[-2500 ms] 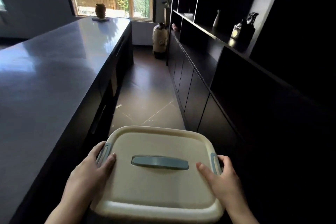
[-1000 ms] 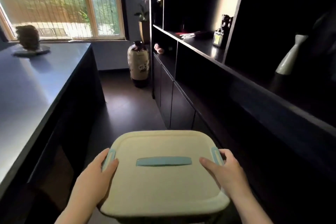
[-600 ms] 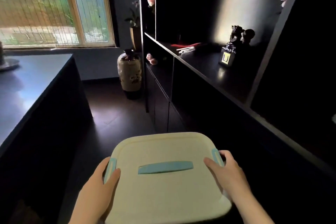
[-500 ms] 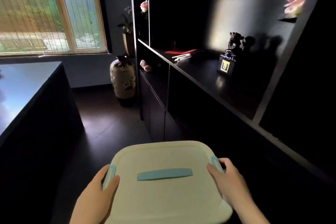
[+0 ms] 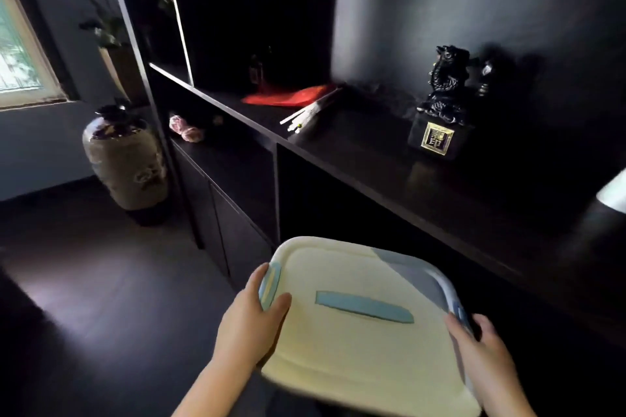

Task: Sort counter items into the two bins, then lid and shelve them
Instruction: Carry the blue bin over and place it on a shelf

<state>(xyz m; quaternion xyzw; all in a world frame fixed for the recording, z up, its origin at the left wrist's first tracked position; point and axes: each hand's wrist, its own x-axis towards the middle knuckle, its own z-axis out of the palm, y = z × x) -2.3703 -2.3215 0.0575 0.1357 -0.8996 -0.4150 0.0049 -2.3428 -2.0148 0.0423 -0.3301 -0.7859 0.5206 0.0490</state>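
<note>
A cream bin with its lid [image 5: 355,342] on and a pale blue handle [image 5: 364,306] across the top is carried low in front of me. My left hand [image 5: 250,318] grips the bin's left side at the blue clip [image 5: 270,285], thumb on the lid. On the opposite side, my right hand [image 5: 487,352] grips the edge by the other clip. The bin's body is hidden under the lid. It hangs just in front of the dark shelf unit [image 5: 389,179], below the open shelf board.
On the shelf stand a black dragon figurine [image 5: 440,101] on a box, a red paper [image 5: 291,98] and white sticks [image 5: 311,112]. A pink flower [image 5: 186,130] lies on a lower ledge. A large ceramic vase [image 5: 127,159] stands on the dark floor at left.
My view has swung right, from the aisle and counter to the shelf unit. The lidded bin has stayed in both hands and now sits tilted, closer to the shelf.
</note>
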